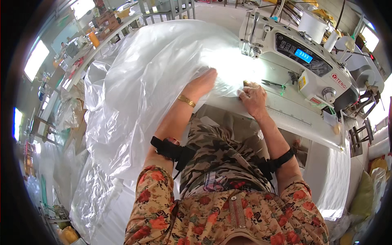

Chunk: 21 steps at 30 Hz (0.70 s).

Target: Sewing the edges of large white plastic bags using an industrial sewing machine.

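Near the centre of the frame, a person's left hand [203,83] lies against a huge billow of clear plastic sheeting [134,77]; its fingertips are lost in folds and glare, so whether they clamp it cannot be told. Just right of centre, the right hand [254,99] touches the sheeting's edge, fingers curled; a firm pinch cannot be made out. The sheeting fills the left-centre, glossy and crumpled. Beneath the right hand is a pale, smooth tabletop [294,107] with ruler markings [288,115]; black snips [272,84] lie nearby. A white sewing machine [302,53] occupies the upper right, its lamp glaring. Grey chairs [168,9] stand top centre; a bright window [36,61] glows upper left.
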Tool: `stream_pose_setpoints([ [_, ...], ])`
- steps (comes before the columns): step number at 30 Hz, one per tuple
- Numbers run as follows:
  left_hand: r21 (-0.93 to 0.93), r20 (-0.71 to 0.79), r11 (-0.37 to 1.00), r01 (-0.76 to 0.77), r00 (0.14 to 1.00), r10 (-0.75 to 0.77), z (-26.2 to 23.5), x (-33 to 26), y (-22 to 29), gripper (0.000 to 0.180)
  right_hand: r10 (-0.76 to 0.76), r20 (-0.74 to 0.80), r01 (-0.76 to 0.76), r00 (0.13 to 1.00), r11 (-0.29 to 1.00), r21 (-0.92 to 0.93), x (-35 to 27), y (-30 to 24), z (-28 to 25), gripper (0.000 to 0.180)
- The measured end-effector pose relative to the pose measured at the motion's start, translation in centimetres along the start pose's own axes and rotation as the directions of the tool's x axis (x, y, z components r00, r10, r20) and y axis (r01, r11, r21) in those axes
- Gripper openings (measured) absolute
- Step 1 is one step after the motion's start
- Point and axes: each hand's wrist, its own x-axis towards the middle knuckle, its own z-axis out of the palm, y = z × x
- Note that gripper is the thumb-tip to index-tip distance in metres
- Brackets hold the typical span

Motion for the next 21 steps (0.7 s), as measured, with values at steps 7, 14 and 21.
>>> stream_pose_setpoints([
  [7, -0.203, -0.198, 0.973, -0.113, 0.978, 0.072, 2.0, 2.6, 5.3, 0.023, -0.032, -0.014, 0.032, 0.999, 0.999, -0.043, -0.3, -0.3, -0.3, 0.033],
  [14, -0.137, -0.294, 0.955, -0.262, 0.932, 0.213, 3.4, 0.7, 5.2, 0.03, -0.086, -0.138, 0.077, 0.987, 0.995, -0.068, -1.0, -0.8, -0.2, 0.029],
  [21, -0.199, -0.253, 0.942, -0.27, 0.943, 0.217, 1.8, -1.2, 6.4, 0.03, -0.137, -0.157, 0.137, 0.978, 0.99, -0.007, -0.6, 0.2, 0.2, 0.029],
])
